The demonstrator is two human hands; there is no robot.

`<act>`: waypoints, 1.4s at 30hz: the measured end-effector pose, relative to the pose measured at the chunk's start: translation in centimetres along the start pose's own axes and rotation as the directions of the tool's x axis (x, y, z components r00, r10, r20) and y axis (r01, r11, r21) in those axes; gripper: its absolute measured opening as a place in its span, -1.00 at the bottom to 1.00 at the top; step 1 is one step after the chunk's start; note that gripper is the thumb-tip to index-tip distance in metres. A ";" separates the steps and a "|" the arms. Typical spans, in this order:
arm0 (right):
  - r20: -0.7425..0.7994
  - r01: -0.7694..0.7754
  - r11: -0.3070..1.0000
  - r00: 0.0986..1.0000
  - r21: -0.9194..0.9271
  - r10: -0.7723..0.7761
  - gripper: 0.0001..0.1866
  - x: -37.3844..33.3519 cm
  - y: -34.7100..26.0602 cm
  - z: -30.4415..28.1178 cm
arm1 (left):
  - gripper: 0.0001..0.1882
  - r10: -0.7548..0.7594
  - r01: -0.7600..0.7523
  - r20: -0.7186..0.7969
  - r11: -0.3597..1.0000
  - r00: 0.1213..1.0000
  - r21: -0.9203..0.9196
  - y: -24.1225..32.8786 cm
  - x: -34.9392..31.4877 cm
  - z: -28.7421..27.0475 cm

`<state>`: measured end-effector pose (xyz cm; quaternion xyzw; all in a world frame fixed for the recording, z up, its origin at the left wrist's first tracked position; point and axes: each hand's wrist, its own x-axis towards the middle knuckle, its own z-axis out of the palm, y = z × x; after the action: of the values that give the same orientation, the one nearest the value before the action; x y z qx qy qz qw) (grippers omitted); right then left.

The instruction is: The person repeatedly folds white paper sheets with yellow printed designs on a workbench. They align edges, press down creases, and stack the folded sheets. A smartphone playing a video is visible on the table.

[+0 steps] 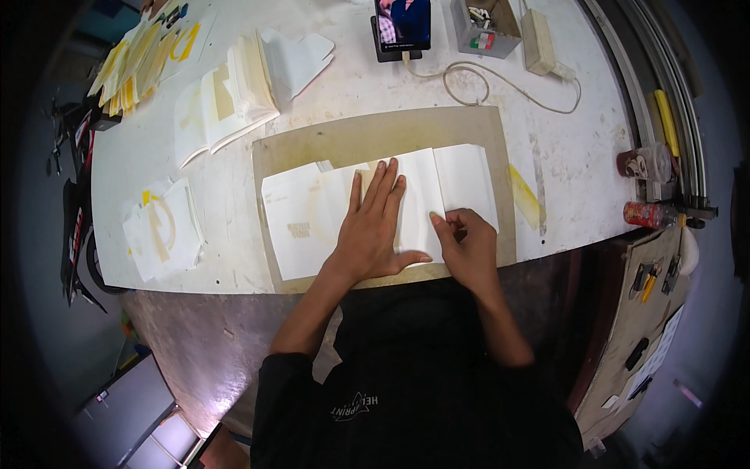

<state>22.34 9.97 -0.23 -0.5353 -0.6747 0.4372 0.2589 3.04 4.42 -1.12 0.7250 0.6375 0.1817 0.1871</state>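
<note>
A white paper sheet (pixel 297 199) with fold lines and faint beige print lies across a brownish-grey mat (pixel 383 129) in front of me. My left hand (pixel 371 230) rests flat on the middle of the paper, fingers stretched away from me and thumb out to the right. To its right, my right hand (pixel 469 246) is closed, thumb and curled fingers at a raised fold of the paper. What lies between those fingertips is partly hidden. The right-hand panel of the paper extends beyond this hand, close to the mat's right side.
Stacked white papers (pixel 164 230) lie at the left, with folded white sheets (pixel 234 102) and yellow-marked pieces (pixel 141 62) farther back. A phone on a stand (pixel 404 27), a grey box (pixel 486 31) and a cabled power strip (pixel 539 43) stand at the back. A plastic cup (pixel 644 164) and bottle (pixel 650 214) are rightmost.
</note>
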 end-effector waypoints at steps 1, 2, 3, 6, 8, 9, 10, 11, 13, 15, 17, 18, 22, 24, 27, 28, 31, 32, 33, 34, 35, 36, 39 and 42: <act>0.004 -0.003 1.000 1.000 -0.018 0.003 -0.75 0.1 0.0 -0.1 | 0.37 0.005 -0.005 -0.009 1.000 1.000 -0.011 -0.1 0.0 0.1; 0.014 -0.004 0.999 1.000 -0.032 0.005 -0.75 0.1 -0.3 -0.1 | 0.38 0.004 -0.004 -0.018 1.000 1.000 -0.017 -0.1 -0.2 0.1; 0.025 -0.005 0.999 1.000 -0.045 0.006 -0.74 0.2 -0.5 0.0 | 0.37 0.011 -0.012 -0.029 0.999 1.000 -0.038 -0.1 -0.2 0.0; -0.005 0.023 1.000 1.000 0.004 -0.023 -0.75 0.1 0.1 0.1 | 0.34 0.012 -0.020 -0.067 0.994 0.998 -0.109 -0.1 -0.4 -0.6; 0.030 -0.038 0.997 0.999 0.069 0.036 -0.73 0.0 0.7 -0.2 | 0.34 0.007 -0.025 -0.109 0.986 0.994 -0.164 0.0 -0.5 -1.0; 0.049 -0.067 0.992 0.997 0.109 0.062 -0.73 0.0 1.2 -0.5 | 0.32 0.012 -0.033 -0.128 0.987 0.992 -0.158 0.2 -0.8 -1.2; 0.070 -0.097 0.984 0.994 0.147 0.087 -0.72 0.0 1.5 -0.6 | 0.31 -0.011 -0.013 -0.139 0.986 0.990 -0.167 0.3 -1.3 -1.3; 0.064 -0.101 0.967 0.994 0.232 0.089 -0.72 0.0 1.9 -0.7 | 0.29 -0.024 -0.004 -0.151 0.983 0.988 -0.181 0.5 -1.8 -1.2; 0.104 -0.118 0.966 0.990 0.231 0.096 -0.72 0.2 1.8 -1.1 | 0.24 -0.053 0.020 -0.177 0.984 0.983 -0.180 0.8 -2.7 -1.3; 0.125 -0.111 0.969 0.989 0.220 0.085 -0.73 0.3 2.2 -1.6 | 0.16 -0.069 0.036 -0.206 0.987 0.976 -0.156 0.8 -3.5 -1.5; 0.120 -0.119 0.960 0.989 0.252 0.091 -0.73 0.3 2.3 -1.8 | 0.08 -0.107 0.067 -0.237 0.983 0.966 -0.170 0.8 -4.3 -1.6; 0.119 -0.123 0.956 0.988 0.267 0.094 -0.74 0.3 2.3 -2.0 | 0.04 -0.127 0.083 -0.253 0.981 0.959 -0.177 0.7 -4.6 -1.7; 0.123 -0.164 0.958 0.983 0.237 0.138 -0.75 0.2 1.7 -3.9 | -0.19 -0.179 0.131 -0.328 0.978 0.928 -0.164 0.7 -5.4 -1.5; 0.097 -0.152 0.960 0.986 0.234 0.132 -0.76 0.6 1.9 -5.4 | -0.31 -0.217 0.167 -0.357 0.972 0.909 -0.165 1.1 -5.2 -1.8; 0.112 -0.158 0.965 0.984 0.209 0.137 -0.76 1.3 3.4 -8.1 | -0.41 -0.168 0.138 -0.391 0.985 0.905 -0.103 1.0 -4.4 -1.5; 0.122 -0.174 0.964 0.981 0.200 0.152 -0.75 1.4 3.7 -8.8 | -0.44 -0.160 0.135 -0.392 0.987 0.906 -0.091 1.0 -4.0 -1.3; 0.113 -0.185 0.960 0.980 0.211 0.164 -0.74 1.7 3.9 -9.7 | -0.52 -0.142 0.138 -0.389 0.990 0.910 -0.039 1.0 -3.3 -0.9; 0.114 -0.195 0.954 0.978 0.229 0.173 -0.74 1.7 4.1 -9.8 | -0.53 -0.136 0.141 -0.387 0.990 0.912 -0.015 0.8 -3.1 -0.7; 0.117 -0.215 0.947 0.974 0.238 0.192 -0.74 1.8 4.0 -9.8 | -0.55 -0.129 0.144 -0.386 0.990 0.913 0.010 0.7 -3.0 -0.6; 0.121 -0.235 0.940 0.970 0.247 0.211 -0.74 1.9 3.6 -9.8 | -0.56 -0.129 0.147 -0.385 0.989 0.914 0.019 0.6 -2.9 -0.4; 0.126 -0.255 0.933 0.965 0.255 0.229 -0.74 1.9 3.5 -9.8 | -0.56 -0.129 0.151 -0.383 0.988 0.915 0.028 0.5 -2.9 -0.2; 0.142 -0.274 0.916 0.960 0.294 0.241 -0.74 1.9 4.1 -9.9 | -0.57 -0.129 0.155 -0.382 0.987 0.915 0.038 0.4 -2.9 0.0; 0.142 -0.269 0.900 0.962 0.344 0.233 -0.74 1.8 5.5 -10.0 | -0.57 -0.137 0.169 -0.374 0.984 0.917 0.053 0.3 -2.9 0.3; 0.049 -0.168 0.957 0.986 0.236 0.161 -0.75 1.3 4.6 -9.2 | -0.55 -0.138 0.178 -0.366 0.981 0.920 0.077 0.1 -3.0 0.7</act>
<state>31.74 14.29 0.12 -0.5479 -0.5740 0.5432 0.2743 3.12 1.37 -1.70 0.6348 0.7262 0.2605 0.0420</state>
